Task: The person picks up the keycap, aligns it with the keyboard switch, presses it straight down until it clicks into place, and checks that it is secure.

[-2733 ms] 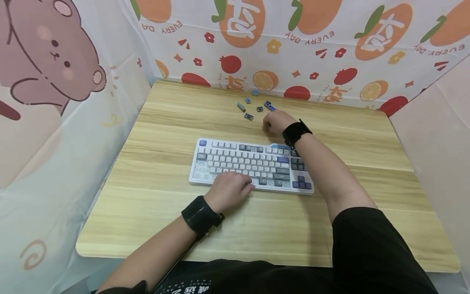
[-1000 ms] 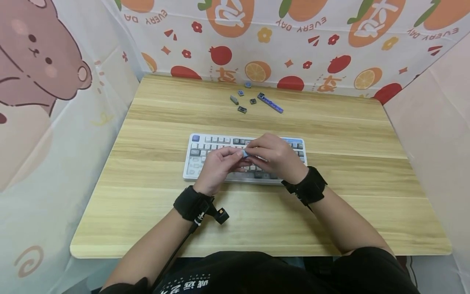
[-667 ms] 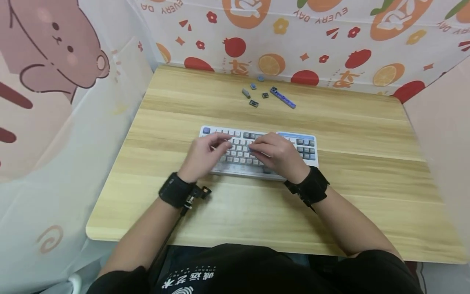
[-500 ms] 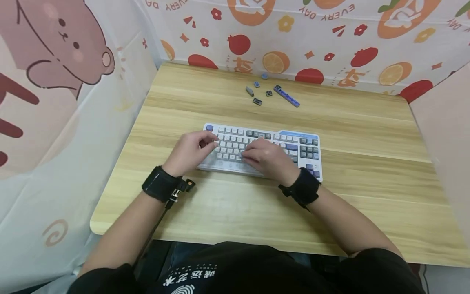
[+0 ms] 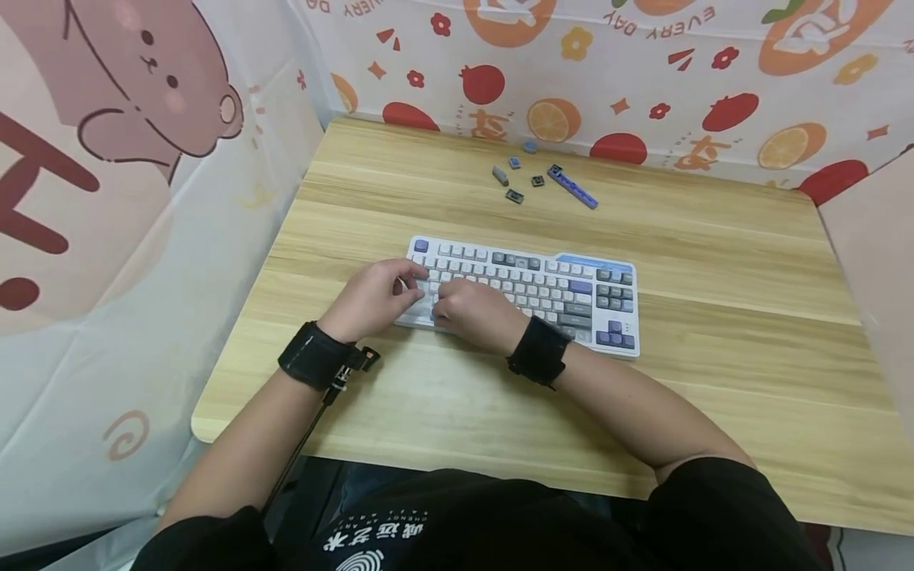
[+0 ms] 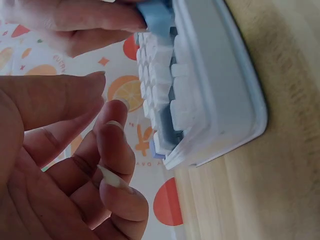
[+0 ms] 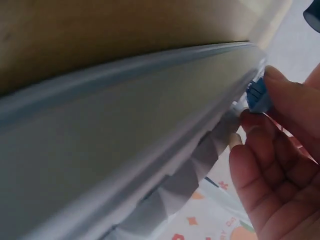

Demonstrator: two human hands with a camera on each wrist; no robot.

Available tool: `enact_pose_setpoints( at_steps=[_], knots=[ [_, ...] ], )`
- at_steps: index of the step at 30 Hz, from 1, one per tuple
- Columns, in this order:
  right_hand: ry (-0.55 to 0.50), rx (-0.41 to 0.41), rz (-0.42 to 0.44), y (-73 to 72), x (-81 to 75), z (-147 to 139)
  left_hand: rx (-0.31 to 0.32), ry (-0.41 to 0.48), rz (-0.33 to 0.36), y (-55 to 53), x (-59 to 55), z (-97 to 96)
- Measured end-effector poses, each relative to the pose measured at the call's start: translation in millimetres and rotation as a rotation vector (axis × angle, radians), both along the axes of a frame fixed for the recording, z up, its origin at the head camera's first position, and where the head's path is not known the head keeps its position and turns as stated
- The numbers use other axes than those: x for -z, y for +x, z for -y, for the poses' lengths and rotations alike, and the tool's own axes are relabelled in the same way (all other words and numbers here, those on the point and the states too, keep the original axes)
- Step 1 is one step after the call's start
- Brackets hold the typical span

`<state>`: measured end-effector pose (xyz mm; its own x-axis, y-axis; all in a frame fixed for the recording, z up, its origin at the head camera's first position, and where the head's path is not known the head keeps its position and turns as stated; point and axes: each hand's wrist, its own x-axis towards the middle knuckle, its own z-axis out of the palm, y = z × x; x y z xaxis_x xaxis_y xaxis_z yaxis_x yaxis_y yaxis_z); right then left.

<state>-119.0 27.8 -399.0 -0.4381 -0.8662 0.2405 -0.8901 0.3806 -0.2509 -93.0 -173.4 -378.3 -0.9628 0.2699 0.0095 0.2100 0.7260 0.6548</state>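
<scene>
A white keyboard [image 5: 580, 309] with white, grey and purple keys lies before me on the table. My right hand [image 5: 480, 316] is over its front left part and pinches a small blue keycap [image 7: 258, 95] between thumb and fingers. The keycap [image 6: 158, 19] sits just above the front row in the left wrist view. My left hand [image 5: 374, 297] is at the keyboard's left end, fingers loosely bent, nothing held. In the left wrist view, its fingertips stand apart from the keys. Part of the front row is hidden by the right hand.
Several loose keycaps lie at the back of the wooden table [image 5: 714, 262], among them a grey one [image 5: 500, 175], a blue one [image 5: 514, 162] and a dark one [image 5: 514, 196]. A long purple-blue bar [image 5: 574, 188] lies beside them. A printed cloth [image 5: 643, 47] hangs behind.
My right hand has come from the back pieces to the keyboard. Both hands met around the blue keycap, then the left drew away leftward and the right carried it toward the front left.
</scene>
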Motion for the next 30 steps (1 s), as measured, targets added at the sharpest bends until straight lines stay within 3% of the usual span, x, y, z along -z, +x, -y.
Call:
enact_pose_setpoints(
  at_steps=[8, 15, 20, 23, 26, 28, 30],
  knots=[
    [-0.056, 0.006, -0.088, 0.2, 6.3, -1.8, -0.017, 0.017, 0.000, 0.2, 4.1, -1.4],
    [0.041, -0.060, -0.260, 1.3, 9.2, -10.3, 0.011, 0.000, 0.015, -0.7, 8.0, -3.9],
    [0.148, -0.029, -0.281, 0.2, 7.3, -29.5, 0.022, -0.031, 0.011, -6.3, 7.8, -9.3],
    [0.173, -0.039, -0.218, -2.7, 3.0, -36.6, 0.034, -0.043, 0.024, -8.1, 8.5, -13.1],
    [0.149, -0.049, -0.009, -13.1, -9.0, -40.8, 0.054, -0.056, 0.045, -6.5, 11.2, -17.2],
    [0.124, -0.010, 0.135, -27.1, -19.5, -47.3, 0.065, -0.080, 0.049, -4.1, 14.4, -20.4],
    [0.097, 0.081, 0.244, -48.8, -28.2, -59.4, 0.062, -0.104, 0.042, -1.9, 17.8, -24.0]
  ],
)
